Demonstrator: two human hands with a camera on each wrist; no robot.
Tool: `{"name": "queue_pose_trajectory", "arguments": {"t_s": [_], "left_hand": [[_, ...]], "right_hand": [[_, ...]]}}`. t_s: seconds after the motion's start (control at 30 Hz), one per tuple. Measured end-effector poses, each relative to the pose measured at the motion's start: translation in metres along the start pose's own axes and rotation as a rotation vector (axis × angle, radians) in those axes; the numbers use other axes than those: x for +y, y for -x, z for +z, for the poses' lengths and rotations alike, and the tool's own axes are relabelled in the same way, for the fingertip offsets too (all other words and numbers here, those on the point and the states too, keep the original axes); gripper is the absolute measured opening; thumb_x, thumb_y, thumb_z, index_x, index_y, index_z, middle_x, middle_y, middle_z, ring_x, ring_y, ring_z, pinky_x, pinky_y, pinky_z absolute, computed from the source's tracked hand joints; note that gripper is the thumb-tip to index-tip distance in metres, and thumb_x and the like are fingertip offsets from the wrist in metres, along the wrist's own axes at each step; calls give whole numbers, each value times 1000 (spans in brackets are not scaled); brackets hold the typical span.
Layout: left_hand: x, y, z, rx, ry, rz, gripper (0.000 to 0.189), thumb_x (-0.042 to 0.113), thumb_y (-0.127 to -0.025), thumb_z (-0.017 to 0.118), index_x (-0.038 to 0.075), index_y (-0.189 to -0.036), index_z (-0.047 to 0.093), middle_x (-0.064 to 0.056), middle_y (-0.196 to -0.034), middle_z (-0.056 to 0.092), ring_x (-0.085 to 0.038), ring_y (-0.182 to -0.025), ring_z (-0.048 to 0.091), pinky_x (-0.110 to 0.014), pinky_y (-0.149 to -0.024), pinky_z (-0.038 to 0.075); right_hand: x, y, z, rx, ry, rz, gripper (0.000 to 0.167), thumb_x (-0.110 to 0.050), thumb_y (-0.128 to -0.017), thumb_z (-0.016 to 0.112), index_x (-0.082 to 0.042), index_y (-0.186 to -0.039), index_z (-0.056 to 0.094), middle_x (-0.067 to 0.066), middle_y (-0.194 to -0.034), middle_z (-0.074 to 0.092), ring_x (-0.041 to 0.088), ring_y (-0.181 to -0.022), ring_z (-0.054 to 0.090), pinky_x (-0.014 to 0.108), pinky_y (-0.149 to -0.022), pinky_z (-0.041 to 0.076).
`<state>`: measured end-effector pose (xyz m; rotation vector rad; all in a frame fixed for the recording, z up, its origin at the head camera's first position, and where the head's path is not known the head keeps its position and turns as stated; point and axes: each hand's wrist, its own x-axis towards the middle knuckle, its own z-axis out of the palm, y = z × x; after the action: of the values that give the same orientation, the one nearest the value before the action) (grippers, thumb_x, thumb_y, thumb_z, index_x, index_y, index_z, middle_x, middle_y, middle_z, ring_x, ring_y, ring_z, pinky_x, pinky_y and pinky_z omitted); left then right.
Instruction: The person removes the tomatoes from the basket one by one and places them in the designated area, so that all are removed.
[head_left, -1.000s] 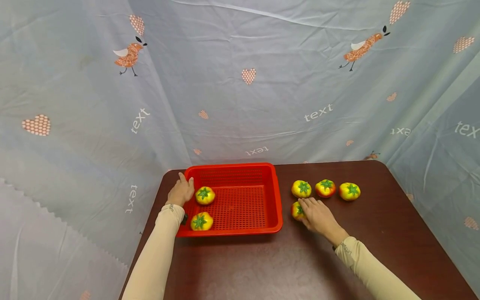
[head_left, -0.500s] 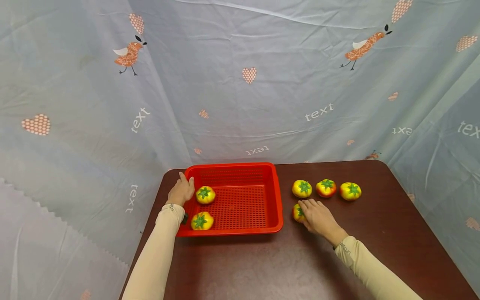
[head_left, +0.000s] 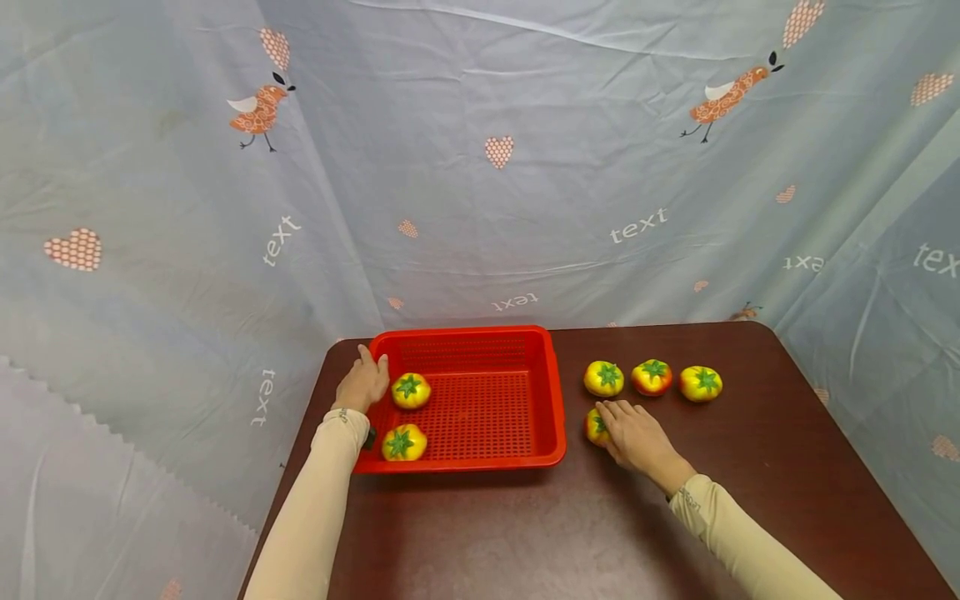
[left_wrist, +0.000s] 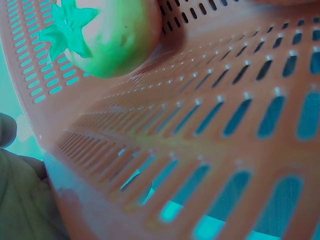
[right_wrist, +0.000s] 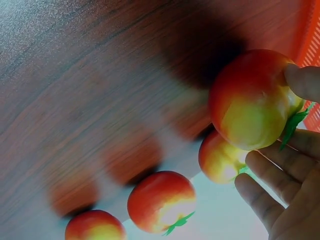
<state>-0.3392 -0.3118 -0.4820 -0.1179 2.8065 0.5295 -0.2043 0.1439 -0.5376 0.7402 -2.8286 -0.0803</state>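
Sitting just to the right of a red slotted basket, a red-and-yellow tomato with a green star-shaped calyx is clamped between the thumb and fingers of the right hand. From that hand, the tomato is placed to the left, so it is lined up between palm and basket. No long axis can be made out on its rounded body; whether it is lifted off the dark wooden bench cannot be told.

Just beyond it, a row of three tomatoes is spread from left to right. Inside the basket, whose long axis is laid left to right, two tomatoes are kept on the left side, one nearer, one farther. At the left rim, the left hand is seen with index finger and thumb apart; whether the rim is gripped cannot be told.

Behind the bench is hung a grey-blue curtain, printed with orange birds, hearts and the white word "text", repeated at several angles. Small dark lettering is carried on both pale cuffs, but it cannot be read reliably.
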Motion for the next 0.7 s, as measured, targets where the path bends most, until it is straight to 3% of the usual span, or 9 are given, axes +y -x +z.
{"name": "queue_pose_trajectory", "arguments": {"t_s": [0.47,0.7], "left_hand": [[0,-1,0,-2,-6,5,72,40,-106,12,-12,-150,-11,-40,-153,18,-52,-139,28,-59,-115,26],[0,-1,0,-5,-6,-1,72,40,-106,12,-12,-151,-11,-40,-153,18,-52,-139,29,-59,-115,26]], "right_hand": [[1,2,-3,34,29,0,63,-28,-77,80,4,-127,61,15,-120,66,31,-105,61,42,-83,53],[1,0,-3,21,-6,27,62,-33,-83,76,4,-130,59,16,-123,65,31,-110,60,43,-87,52]]}}
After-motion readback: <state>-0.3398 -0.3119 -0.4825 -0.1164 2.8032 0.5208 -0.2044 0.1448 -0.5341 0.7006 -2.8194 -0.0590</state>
